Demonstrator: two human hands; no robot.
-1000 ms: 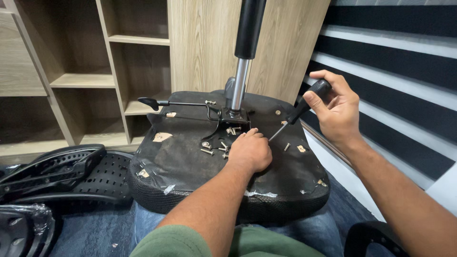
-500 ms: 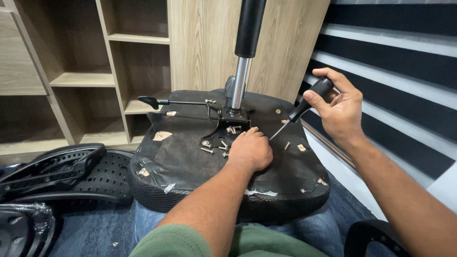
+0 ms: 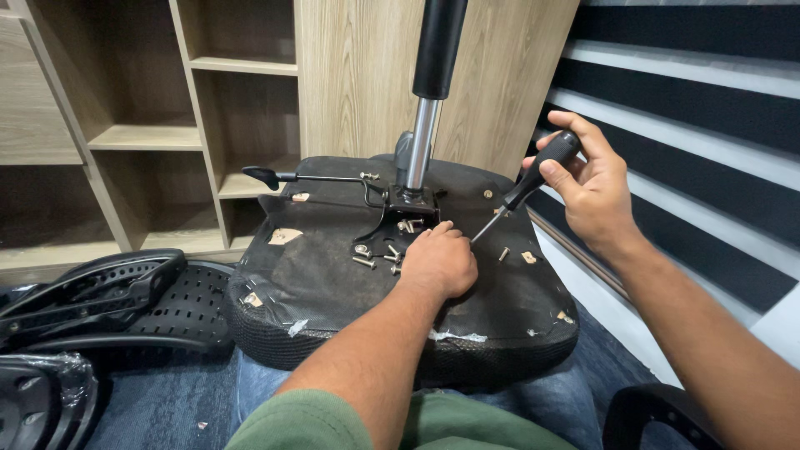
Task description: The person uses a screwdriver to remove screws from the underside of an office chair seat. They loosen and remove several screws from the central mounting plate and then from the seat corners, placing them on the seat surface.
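Screwdriver [image 3: 533, 180] clear of seat [image 3: 317, 275] edge.

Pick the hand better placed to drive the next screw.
Right. The right hand grips the screwdriver, its tip angled at the seat. The left hand rests flat beside the loose screws.

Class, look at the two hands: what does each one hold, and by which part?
The right hand holds a screwdriver by its black handle. The left hand rests on the upturned chair seat; whether its fingers grip anything cannot be told.
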